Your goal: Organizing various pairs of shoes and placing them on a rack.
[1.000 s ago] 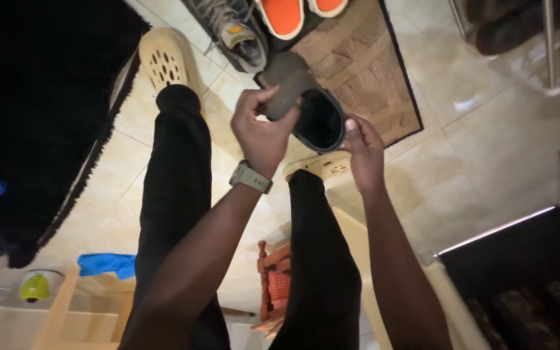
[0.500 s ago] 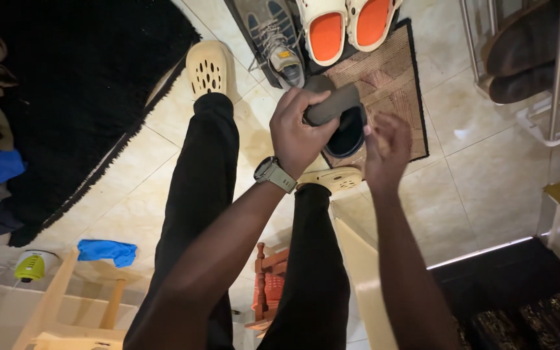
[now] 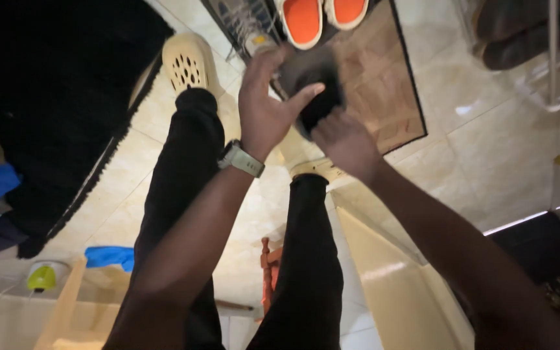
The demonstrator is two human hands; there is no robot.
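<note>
The left hand (image 3: 264, 107) is gripping a dark slipper (image 3: 312, 87), fingers curling over its upper side with the thumb pressing across its front, held up in the air above the brown doormat (image 3: 384, 84). The right hand (image 3: 341, 139) is sitting just below and to the right of the slipper, fingers bent and touching its lower edge; motion blur is hiding whether it is actually clamping on or only brushing it, so I cannot tell. The slipper is lying just ahead of both hands, its long axis running roughly from upper left to lower right, though blur is making that rough. The left hand is the one nearer and carrying it; a grey wristwatch (image 3: 241, 159) is showing on that wrist. Past the slipper, at the far edge of the doormat, a pair of white clogs with orange insoles (image 3: 315, 16) is sitting, with a grey sneaker (image 3: 241, 19) just left of them. Left of the doormat, a cream perforated clog (image 3: 186, 61) is on the person's foot, at the edge of a black shaggy rug (image 3: 53, 97). The floor is glossy cream tile (image 3: 487, 149). Right of the doormat, a metal shoe rack (image 3: 539, 45) is holding dark shoes. Well behind, a blue cloth (image 3: 108, 256) is lying by pale wooden furniture (image 3: 66, 304).
</note>
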